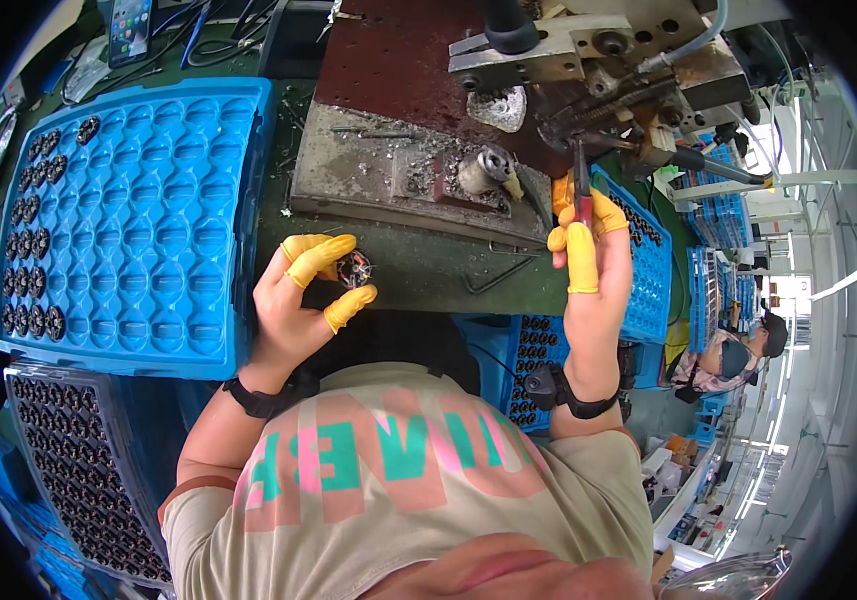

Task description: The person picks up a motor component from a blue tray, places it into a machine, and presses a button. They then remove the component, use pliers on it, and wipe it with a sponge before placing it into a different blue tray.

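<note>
Yellow finger cots cover several fingertips of both hands. Between thumb and fingers, my left hand (294, 300) pinches a small round motor stator (354, 270) with dark and copper-coloured windings, just above the bench's near edge. My right hand (597, 265) is closed around a slim hand tool (583, 195) with a red handle and a narrow metal end pointing away from me; its exact kind is unclear. The two hands are well apart. Left of my left hand lies a blue tray (199, 210) with round pockets, and similar stators (39, 245) fill part of its left side.
A metal block (349, 190) strewn with scraps stands ahead, a metal clamp fixture (589, 60) beyond it. A hex key (499, 275) lies on the green bench (409, 285). More trays of stators (89, 480) stand left and right. A person (734, 355) is farther right.
</note>
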Tool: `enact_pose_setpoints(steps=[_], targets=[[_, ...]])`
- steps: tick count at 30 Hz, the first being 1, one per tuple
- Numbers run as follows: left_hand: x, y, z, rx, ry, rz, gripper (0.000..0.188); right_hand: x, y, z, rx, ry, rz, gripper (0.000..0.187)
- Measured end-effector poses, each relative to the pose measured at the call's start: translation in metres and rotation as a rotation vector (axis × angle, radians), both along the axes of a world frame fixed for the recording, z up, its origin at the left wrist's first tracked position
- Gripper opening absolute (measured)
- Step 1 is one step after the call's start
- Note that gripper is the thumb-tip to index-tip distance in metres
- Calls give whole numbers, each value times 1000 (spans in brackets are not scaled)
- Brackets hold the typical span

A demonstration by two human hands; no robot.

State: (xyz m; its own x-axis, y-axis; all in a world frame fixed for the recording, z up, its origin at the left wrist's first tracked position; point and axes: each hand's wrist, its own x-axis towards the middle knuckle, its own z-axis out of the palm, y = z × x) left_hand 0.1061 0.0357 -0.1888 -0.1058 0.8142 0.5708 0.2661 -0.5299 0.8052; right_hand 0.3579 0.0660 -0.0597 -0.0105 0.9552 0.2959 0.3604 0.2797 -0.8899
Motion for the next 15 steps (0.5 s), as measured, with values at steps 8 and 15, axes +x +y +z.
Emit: enact_pose_setpoints(steps=[8, 15], targets=[[1, 0, 0, -18, 20, 6, 49, 0, 10, -13, 79, -22, -44, 34], [3, 0, 1, -13, 36, 25, 48, 28, 64, -64, 424, -84, 15, 30]])
